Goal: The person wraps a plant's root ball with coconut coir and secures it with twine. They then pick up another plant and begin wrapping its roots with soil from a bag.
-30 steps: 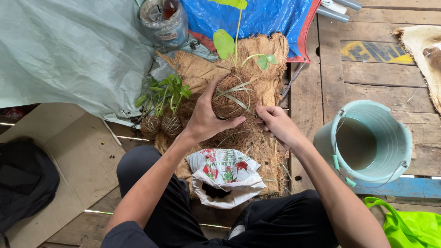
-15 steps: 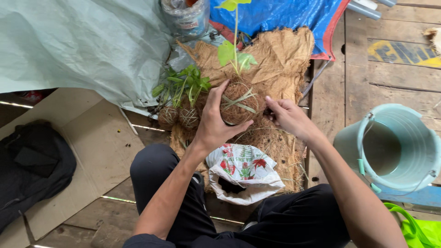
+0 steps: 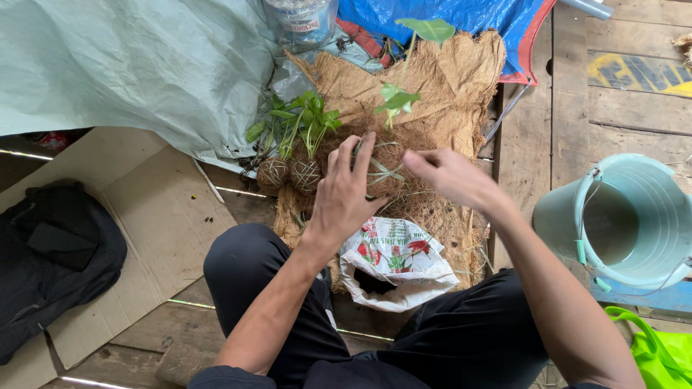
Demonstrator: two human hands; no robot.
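Left hand (image 3: pixel 346 202) cups the fibre-wrapped root ball (image 3: pixel 386 169) over the coir mat (image 3: pixel 447 79), grip closed round it. Right hand (image 3: pixel 450 176) pinches a fibre strand at its side. Risk: a loose wrap unravels, or the seedling stem (image 3: pixel 400 101) snaps if the ball is squeezed.

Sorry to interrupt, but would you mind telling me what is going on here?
A seated person is working on a fibre-wrapped root ball with a small seedling growing from it. The left hand cups the ball while the right hand handles strands at its side, above a brown fibre mat. Two finished balls lie beside it, a teal bucket to the right.
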